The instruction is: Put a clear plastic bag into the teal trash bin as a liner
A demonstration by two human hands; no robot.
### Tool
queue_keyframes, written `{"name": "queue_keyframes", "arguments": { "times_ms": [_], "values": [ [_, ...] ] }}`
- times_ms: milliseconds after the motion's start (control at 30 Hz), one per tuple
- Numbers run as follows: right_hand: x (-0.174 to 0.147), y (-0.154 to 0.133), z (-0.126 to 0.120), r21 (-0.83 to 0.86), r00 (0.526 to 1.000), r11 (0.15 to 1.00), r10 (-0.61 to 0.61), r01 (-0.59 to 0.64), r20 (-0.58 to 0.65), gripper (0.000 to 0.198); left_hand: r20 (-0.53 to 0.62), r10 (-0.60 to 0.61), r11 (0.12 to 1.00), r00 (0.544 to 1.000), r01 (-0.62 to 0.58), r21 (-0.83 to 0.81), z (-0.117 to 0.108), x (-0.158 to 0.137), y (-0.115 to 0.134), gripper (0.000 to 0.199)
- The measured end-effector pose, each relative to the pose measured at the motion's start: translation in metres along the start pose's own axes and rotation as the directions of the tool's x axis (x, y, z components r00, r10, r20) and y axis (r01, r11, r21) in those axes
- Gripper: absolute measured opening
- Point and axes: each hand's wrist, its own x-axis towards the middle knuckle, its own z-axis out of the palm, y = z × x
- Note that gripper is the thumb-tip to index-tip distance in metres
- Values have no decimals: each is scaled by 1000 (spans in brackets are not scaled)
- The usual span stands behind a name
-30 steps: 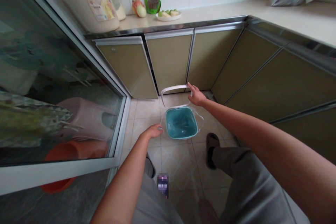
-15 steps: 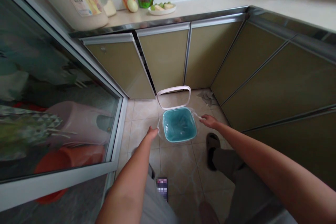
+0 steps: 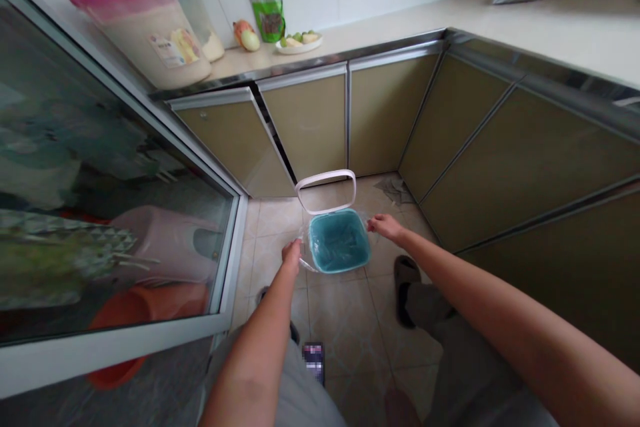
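Closer to the one blue bin than earlier is the right hand; in head view, this and the left hand pinch the one clear liner, laid inside and over the bin's rim, near the floor's far edge; I judge it light, soft, slippery, best held by its edge; one pink ring stands behind.

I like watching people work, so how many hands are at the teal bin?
2. The left hand is at the left side of the teal bin, the right hand at its right side; both hold the clear liner. No hand seems hidden.
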Motion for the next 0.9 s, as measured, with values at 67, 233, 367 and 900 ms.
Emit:
{"name": "queue_keyframes", "arguments": {
  "times_ms": [67,233,367,900],
  "values": [
    [-14,-14,-7,149,1000,989,22,-22,7,22,-105,-40,996,994,31,-83,-10,-18,14,35],
    [-63,-61,-31,451,1000,893,-6,13,-16,14,-122,142,941,982,-172,-292,-42,-78,55,25],
    [-119,-92,-60,522,993,846,-118,104,-7,11,6,291,854,957,-257,-452,-78,-144,80,36],
    [-342,-50,-129,450,942,883,-253,132,221,44,304,314,673,899,15,-739,-177,-350,55,38]
  ]
}}
